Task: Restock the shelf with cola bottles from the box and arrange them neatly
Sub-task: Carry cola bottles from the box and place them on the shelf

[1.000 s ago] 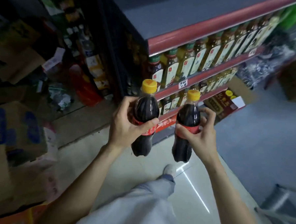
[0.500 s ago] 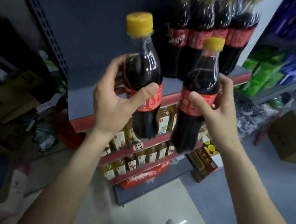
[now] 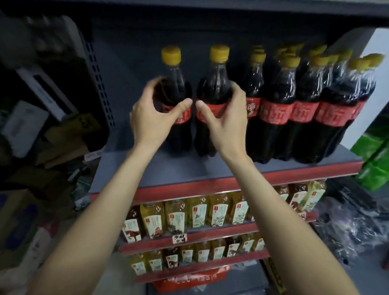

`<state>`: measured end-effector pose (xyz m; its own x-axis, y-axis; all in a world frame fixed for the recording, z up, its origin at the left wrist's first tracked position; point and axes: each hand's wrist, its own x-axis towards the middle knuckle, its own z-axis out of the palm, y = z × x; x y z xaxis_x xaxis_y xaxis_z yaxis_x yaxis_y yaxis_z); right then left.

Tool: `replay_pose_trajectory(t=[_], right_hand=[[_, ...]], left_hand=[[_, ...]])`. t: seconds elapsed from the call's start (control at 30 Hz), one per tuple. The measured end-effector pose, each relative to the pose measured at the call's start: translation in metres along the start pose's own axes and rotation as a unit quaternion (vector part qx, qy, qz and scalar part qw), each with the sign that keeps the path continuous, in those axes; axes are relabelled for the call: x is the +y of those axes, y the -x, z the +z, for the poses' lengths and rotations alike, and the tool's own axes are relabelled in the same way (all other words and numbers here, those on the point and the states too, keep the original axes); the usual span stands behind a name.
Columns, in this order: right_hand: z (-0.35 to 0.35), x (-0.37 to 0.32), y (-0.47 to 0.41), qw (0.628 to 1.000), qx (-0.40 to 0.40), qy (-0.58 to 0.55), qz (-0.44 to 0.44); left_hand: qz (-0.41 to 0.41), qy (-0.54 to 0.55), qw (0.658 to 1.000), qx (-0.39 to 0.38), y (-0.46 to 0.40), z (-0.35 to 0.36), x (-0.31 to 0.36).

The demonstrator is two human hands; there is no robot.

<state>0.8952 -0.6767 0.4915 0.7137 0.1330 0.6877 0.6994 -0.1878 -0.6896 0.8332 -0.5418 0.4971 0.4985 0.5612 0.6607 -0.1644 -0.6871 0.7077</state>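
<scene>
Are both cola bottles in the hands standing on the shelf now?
Yes, the left bottle and right bottle stand upright on the grey shelf.

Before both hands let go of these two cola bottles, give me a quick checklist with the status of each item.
1. Left yellow-capped plastic cola bottle base on the grey shelf board: ok.
2. Right yellow-capped cola bottle base on the board: ok.
3. Both upright: ok.
4. Left hand and right hand curled round their bottles: ok.
5. Labels facing front: cannot tell, the hands cover them.
6. In line with the shrink-wrapped cola pack: not ok, they stand further back.
</scene>
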Motion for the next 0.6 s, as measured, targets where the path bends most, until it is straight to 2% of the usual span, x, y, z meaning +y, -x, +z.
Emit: replay_pose_trajectory(t=[0.2, 0.37, 0.6], right_hand=[[0.068, 0.031, -0.049, 0.997, 0.027, 0.073, 0.020], [0.094, 0.056, -0.087, 0.988, 0.033, 0.142, 0.041], [0.106, 0.087, -0.117, 0.988, 0.034, 0.129, 0.077]], left_hand=[[-0.051, -0.042, 0.997, -0.052, -0.051, 0.032, -0.044], [-0.020, -0.026, 0.996, -0.082, -0.089, 0.067, -0.066], [0.004, 0.018, 0.993, -0.117, -0.123, 0.113, -0.082]])
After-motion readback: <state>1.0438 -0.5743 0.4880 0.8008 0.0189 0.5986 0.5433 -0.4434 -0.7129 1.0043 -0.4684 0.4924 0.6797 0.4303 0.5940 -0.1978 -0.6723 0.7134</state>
